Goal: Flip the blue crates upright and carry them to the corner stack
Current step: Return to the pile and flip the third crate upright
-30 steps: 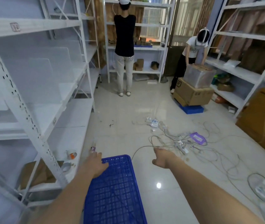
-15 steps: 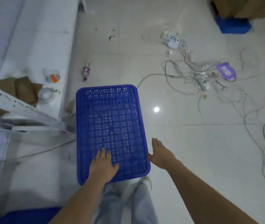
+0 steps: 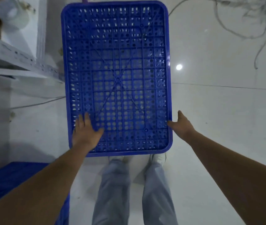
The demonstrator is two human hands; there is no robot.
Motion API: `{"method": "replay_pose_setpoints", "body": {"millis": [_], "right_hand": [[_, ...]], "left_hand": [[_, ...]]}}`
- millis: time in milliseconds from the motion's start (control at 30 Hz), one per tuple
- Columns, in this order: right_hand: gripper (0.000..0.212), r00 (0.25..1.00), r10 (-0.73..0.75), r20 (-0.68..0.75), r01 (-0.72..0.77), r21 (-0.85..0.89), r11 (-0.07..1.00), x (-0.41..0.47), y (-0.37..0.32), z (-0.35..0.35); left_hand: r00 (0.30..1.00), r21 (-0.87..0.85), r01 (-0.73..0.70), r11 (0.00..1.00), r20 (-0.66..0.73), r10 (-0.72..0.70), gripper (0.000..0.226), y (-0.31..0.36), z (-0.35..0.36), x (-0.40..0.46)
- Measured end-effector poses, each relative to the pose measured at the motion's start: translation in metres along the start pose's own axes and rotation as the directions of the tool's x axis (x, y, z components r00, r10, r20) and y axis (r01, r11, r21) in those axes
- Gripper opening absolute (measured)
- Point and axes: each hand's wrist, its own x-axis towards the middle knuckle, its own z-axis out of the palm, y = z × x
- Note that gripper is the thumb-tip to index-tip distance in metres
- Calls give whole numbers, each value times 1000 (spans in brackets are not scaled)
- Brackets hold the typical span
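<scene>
A blue perforated crate [image 3: 117,62] lies upside down on the white floor in front of my feet, its gridded bottom facing up. My left hand [image 3: 85,132] rests flat on the crate's near left part, fingers spread. My right hand [image 3: 181,125] is at the crate's near right edge, fingers touching its rim. Another blue crate [image 3: 7,181] shows at the lower left, partly hidden by my left arm.
White metal shelving [image 3: 15,57] stands at the left, close to the crate's left side, with a roll of tape [image 3: 10,12] on its low shelf. Loose cables [image 3: 236,25] lie on the floor at the upper right. My legs and shoes [image 3: 157,158] stand just behind the crate.
The view has tilted down and come closer to the crate. My left hand stays flat on its near end; my right hand has come against the right rim.
</scene>
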Motion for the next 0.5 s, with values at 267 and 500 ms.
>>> {"method": "replay_pose_setpoints", "body": {"millis": [267, 500], "right_hand": [[38, 988, -52, -144, 99, 342, 935, 81, -41, 2], [32, 984, 10, -175, 62, 400, 914, 94, -45, -6]], "left_hand": [[951, -642, 175, 746, -86, -297, 99, -33, -16, 91], [937, -898, 240, 369, 115, -330, 44, -37, -36, 95]]}}
